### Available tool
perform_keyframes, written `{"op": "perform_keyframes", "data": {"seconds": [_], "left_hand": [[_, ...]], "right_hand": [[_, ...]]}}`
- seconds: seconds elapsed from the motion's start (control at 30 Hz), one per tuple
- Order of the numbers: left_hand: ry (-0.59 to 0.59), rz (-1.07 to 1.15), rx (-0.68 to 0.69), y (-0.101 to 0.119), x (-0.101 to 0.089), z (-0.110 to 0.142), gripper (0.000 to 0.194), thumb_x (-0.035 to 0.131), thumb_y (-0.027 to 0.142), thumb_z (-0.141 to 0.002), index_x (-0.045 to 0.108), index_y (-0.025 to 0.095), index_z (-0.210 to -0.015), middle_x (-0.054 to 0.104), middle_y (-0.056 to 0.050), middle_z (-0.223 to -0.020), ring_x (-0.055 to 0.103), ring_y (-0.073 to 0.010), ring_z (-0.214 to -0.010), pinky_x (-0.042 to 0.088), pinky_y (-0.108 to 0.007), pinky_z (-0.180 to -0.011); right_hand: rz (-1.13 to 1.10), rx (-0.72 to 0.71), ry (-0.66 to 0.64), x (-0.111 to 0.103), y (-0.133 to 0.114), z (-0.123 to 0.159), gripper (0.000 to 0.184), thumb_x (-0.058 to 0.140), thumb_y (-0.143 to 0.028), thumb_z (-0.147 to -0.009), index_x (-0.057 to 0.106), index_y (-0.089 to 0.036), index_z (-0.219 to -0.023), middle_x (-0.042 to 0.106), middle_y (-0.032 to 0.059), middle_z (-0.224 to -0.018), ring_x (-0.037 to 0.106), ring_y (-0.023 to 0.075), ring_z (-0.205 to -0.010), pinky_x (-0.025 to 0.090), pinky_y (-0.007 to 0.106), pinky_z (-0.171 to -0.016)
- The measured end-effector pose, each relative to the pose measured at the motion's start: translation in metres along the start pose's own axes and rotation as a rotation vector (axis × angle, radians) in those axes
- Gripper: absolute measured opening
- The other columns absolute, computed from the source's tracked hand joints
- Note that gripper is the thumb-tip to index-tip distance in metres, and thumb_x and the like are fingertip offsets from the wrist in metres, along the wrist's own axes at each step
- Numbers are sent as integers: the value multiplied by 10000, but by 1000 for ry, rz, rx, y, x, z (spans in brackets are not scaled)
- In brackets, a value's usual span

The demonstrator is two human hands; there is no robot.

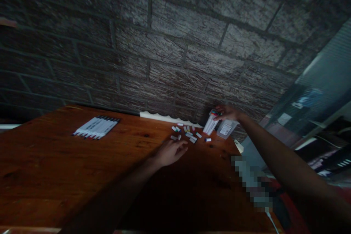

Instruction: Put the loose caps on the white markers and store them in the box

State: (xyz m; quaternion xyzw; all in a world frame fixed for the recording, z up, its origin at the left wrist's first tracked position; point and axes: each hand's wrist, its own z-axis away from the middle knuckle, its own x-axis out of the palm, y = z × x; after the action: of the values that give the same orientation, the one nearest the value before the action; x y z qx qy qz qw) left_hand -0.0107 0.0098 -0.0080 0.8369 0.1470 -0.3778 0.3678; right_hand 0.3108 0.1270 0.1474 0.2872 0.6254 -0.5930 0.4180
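My right hand [228, 112] reaches to the top of a bunch of white markers [210, 123] with coloured ends, standing in what looks like a clear holder near the wall. Its fingers and thumb close about the upper ends of the markers; exactly how many they grip is hidden. Beside it stands a clear plastic case [226, 128] with a white label. My left hand [171, 152] hovers at or just above the table, fingers loosely bent and apart, holding nothing visible. Just beyond its fingertips lie several loose marker caps [189, 135], white with coloured parts.
A row of white markers [95, 127] lies side by side on the left of the wooden table [131, 146]. A white wavy-edged strip [164, 117] runs along the stone-block wall [175, 62]. At the right edge is a pixelated object [252, 186] with a white cable [271, 222].
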Motion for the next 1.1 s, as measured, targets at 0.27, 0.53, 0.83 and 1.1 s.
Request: {"op": "perform_keyframes", "data": {"seconds": [0.27, 0.53, 0.83, 1.1], "left_hand": [[-17, 6, -2, 0, 0, 0, 335, 465, 393, -942, 623, 202, -1168, 747, -45, -903, 686, -173, -790, 500, -278, -737], [-3, 24, -48, -1, -8, -3, 347, 466, 402, -937, 643, 199, -1154, 726, -35, -850, 658, -153, -731, 467, -242, -677], [57, -40, -159, -17, -18, -6, 339, 462, 396, -926, 649, 187, -1116, 674, -13, -747, 605, -140, -655, 434, -226, -643], [115, -42, -227, -22, -23, -7, 337, 487, 415, -903, 652, 188, -1089, 685, -17, -760, 615, -150, -661, 450, -237, -663]], "right_hand": [[69, -57, 308, 8, 1, 39, 635, 758, -388, -699, 572, -149, -1257, 619, 132, -1272, 586, 273, -1154, 448, 362, -1014], [-258, -11, 810, 105, -16, 86, 445, 482, -531, -872, 683, -147, -972, 720, 96, -858, 640, 195, -768, 482, 269, -729], [-223, -127, 736, 172, -14, 96, 477, 419, -503, -916, 640, -148, -685, 625, 24, -610, 535, 115, -535, 393, 221, -550], [-108, 44, 656, 180, 15, 77, 239, 573, -307, -840, 703, -187, -1001, 702, 88, -1028, 667, 179, -835, 486, 260, -776]]}}
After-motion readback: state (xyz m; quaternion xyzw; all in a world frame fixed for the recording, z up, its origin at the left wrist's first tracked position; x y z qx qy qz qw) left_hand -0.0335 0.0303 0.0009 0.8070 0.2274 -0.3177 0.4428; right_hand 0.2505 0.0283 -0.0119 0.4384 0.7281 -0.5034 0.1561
